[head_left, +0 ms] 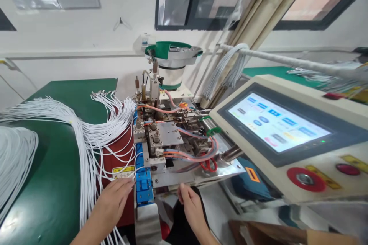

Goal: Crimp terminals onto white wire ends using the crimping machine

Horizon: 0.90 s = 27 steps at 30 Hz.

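My left hand (115, 196) is beside the blue fixture blocks (143, 184), its fingertips closed on a thin white cable (140, 169) that curves over the top of the blocks. More white cables (112, 132) run in a row into the blue strip farther back and fan out leftward. My right hand (192, 203) hovers by the front edge of the machine's metal plate (174, 180). Its thumb and fingers are curled together, and whatever they may hold is hidden. A yellow warning label (123, 171) lies on the red surface behind my left fingers.
A touchscreen panel (276, 122) with a red button (306, 179) juts in at the right. Cylinders and orange hoses (189, 157) crowd the machine. Behind stands a green-rimmed bowl feeder (174, 59). A cable coil (17, 164) rests on the green table (57, 187).
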{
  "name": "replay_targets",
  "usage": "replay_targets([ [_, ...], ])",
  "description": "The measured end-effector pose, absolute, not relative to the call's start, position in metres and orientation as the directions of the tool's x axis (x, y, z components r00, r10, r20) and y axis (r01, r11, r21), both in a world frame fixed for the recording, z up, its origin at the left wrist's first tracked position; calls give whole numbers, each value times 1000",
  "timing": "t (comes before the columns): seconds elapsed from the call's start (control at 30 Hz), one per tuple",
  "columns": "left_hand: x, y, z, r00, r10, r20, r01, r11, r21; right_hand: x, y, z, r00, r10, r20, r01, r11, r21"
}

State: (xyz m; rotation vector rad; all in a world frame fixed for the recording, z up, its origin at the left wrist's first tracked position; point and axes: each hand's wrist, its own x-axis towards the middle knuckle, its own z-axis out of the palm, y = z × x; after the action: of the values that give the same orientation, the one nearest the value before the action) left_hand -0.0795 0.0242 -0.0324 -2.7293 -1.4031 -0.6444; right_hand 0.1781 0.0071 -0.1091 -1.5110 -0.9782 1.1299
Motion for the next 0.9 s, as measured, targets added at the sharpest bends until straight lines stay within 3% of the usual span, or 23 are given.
replay_targets([
  [0.27, -88, 8, -27, 450, 769, 455, 813, -563, 147, 190, -14, -127, 185, 961, -203, 103, -225, -969],
  [0.67, -118, -33, -33, 270, 880, 390, 905, -370, 209, 212, -57, -123, 273, 934, -229, 100, -264, -959],
  [0.8, -134, -37, -34, 136, 931, 339, 932, -236, 275, 226, -64, -115, 291, 929, -227, 102, -266, -959],
  [0.9, -148, -35, -33, -58, 935, 351, 931, -77, 358, 237, -60, -120, 274, 931, -242, 92, -276, -957],
])
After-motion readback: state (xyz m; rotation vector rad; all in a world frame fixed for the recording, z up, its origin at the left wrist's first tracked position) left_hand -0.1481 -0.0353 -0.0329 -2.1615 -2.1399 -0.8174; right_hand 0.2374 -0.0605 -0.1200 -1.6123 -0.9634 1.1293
